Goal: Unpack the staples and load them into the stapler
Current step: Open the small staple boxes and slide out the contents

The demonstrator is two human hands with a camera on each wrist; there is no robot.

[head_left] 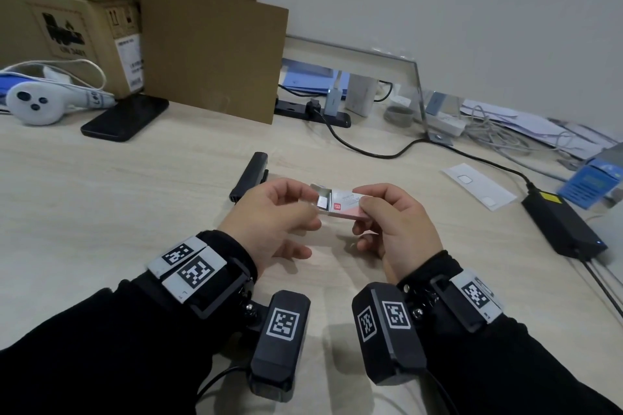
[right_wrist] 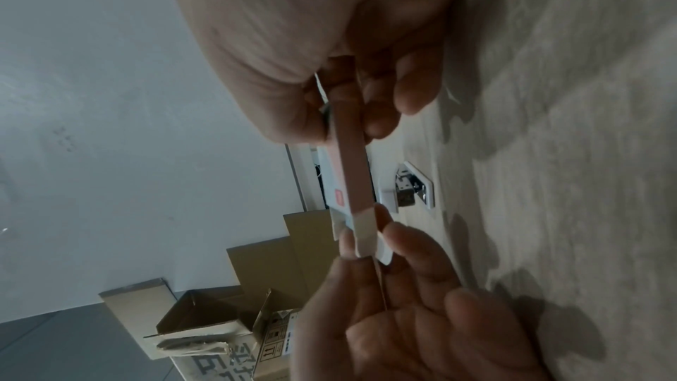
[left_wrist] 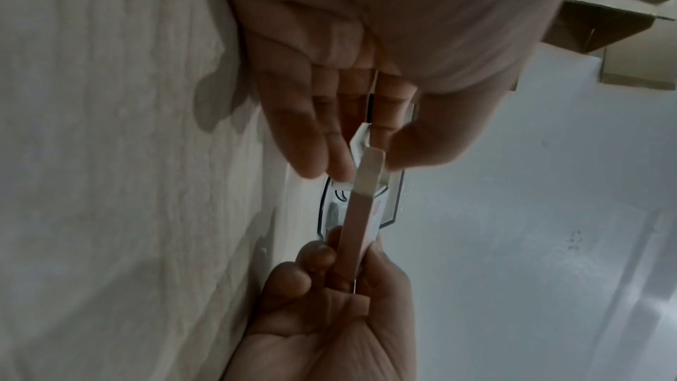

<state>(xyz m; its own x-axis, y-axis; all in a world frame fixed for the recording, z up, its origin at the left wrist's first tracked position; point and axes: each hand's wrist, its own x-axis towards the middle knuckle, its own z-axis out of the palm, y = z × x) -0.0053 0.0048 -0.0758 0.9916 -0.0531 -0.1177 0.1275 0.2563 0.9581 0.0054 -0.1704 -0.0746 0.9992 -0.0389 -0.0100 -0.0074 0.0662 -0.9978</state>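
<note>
— What are the hands doing?

— The right hand [head_left: 397, 229] pinches the closed end of a small pink and white staple box [head_left: 344, 207], thumb on top, fingers curled under it. The left hand [head_left: 269, 219] pinches the other end, where the flap stands open and a silvery block of staples [head_left: 323, 203] shows in the mouth. The box is held flat in the air above the middle of the tabletop [head_left: 101, 205].

— And the stapler?

— The black stapler [head_left: 249, 175] lies on the tabletop just beyond the left hand, apart from the box; nobody touches it.

— What else is there?

— A black phone [head_left: 124, 116] and a white controller [head_left: 33, 103] sit near the far left edge, in front of stacked cardboard boxes [head_left: 64, 20]. A black power brick [head_left: 563, 226] lies toward the right edge, its cable running to the back
</note>
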